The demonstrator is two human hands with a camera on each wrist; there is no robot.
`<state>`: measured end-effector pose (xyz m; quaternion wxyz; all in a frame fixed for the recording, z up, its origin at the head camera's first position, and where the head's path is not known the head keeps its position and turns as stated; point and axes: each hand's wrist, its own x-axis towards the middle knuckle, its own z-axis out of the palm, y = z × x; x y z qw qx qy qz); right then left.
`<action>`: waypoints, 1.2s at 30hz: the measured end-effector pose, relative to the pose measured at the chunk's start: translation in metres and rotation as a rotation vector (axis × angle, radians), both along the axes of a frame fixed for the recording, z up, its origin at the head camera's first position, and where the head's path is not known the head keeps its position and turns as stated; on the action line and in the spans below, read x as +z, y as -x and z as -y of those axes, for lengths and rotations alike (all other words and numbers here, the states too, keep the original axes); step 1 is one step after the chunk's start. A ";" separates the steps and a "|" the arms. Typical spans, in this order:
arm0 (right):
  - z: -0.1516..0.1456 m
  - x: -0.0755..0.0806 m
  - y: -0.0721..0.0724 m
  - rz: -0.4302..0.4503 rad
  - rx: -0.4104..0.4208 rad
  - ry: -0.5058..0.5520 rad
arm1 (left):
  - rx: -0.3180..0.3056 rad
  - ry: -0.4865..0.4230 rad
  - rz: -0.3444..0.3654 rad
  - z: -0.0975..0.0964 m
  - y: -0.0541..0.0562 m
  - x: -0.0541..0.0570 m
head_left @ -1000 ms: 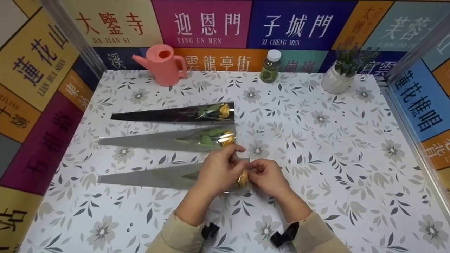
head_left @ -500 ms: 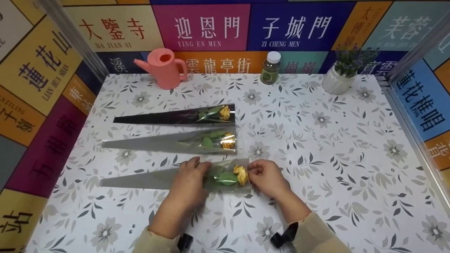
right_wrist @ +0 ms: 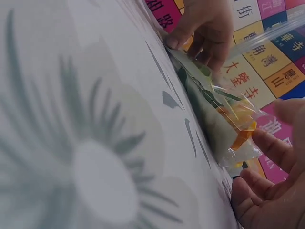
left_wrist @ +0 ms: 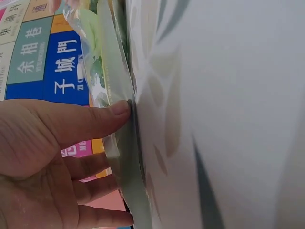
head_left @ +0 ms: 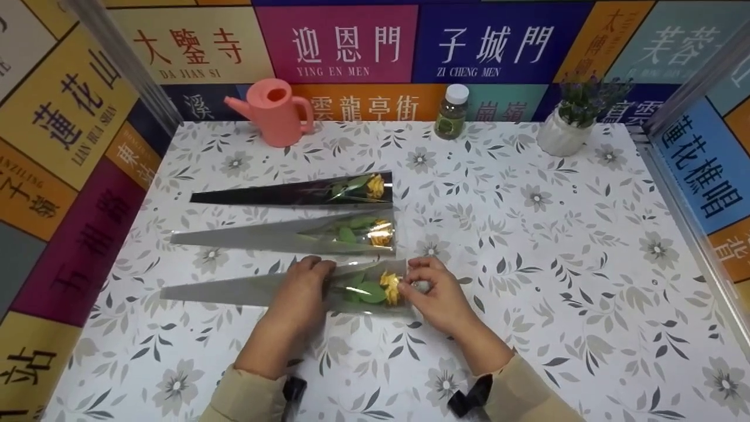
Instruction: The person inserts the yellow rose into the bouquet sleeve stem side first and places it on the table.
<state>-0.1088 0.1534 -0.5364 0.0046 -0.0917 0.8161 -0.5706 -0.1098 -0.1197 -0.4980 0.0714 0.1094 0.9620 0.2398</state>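
Note:
A yellow rose with green leaves lies in the nearest clear-and-grey flower sleeve, bloom to the right. My left hand grips this sleeve mid-length, thumb at the near edge and fingers across it. At the sleeve's mouth is my right hand, fingers bent and parted. One of its fingertips is right at the orange-yellow petals and clear film. Farther back lie a second wrapped yellow rose in a grey sleeve and a third wrapped rose in a black one.
Along the back stand a pink watering can, a white-capped jar and a white pot of purple flowers. Lettered panels wall in the back and sides of the flower-patterned table.
My left hand has moved from the bloom end leftward to mid-sleeve. The nearest wrapped rose has shifted slightly left, and my right fingers have spread apart at its mouth.

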 end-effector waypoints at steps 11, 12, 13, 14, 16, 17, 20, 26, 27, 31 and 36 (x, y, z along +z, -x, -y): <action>0.013 -0.005 0.006 0.006 -0.034 0.029 | 0.038 -0.030 0.050 0.010 0.008 0.000; 0.013 -0.006 0.007 0.008 -0.038 0.032 | 0.044 -0.028 0.046 0.010 0.008 0.000; 0.013 -0.006 0.007 0.010 -0.039 0.039 | 0.046 -0.028 0.033 0.011 0.007 -0.001; 0.013 -0.006 0.006 0.011 -0.038 0.047 | 0.047 -0.024 0.014 0.012 0.006 -0.001; 0.013 -0.007 0.005 0.018 -0.031 0.060 | 0.051 -0.013 -0.027 0.015 0.005 -0.002; 0.012 -0.007 0.005 0.023 -0.024 0.065 | 0.054 -0.006 -0.048 0.016 0.004 -0.002; 0.012 -0.008 0.004 0.040 0.007 0.062 | 0.052 0.029 -0.099 0.021 0.004 -0.003; 0.012 -0.008 0.002 0.037 0.079 0.036 | 0.053 0.071 -0.093 0.031 0.006 -0.003; 0.012 -0.008 0.002 0.035 0.085 0.031 | 0.052 0.067 -0.091 0.032 0.006 -0.003; 0.009 -0.010 0.002 0.038 0.099 0.037 | 0.037 0.034 -0.090 0.036 0.006 -0.005; 0.002 -0.010 0.006 0.045 0.077 0.089 | 0.033 0.015 -0.100 0.039 0.007 -0.004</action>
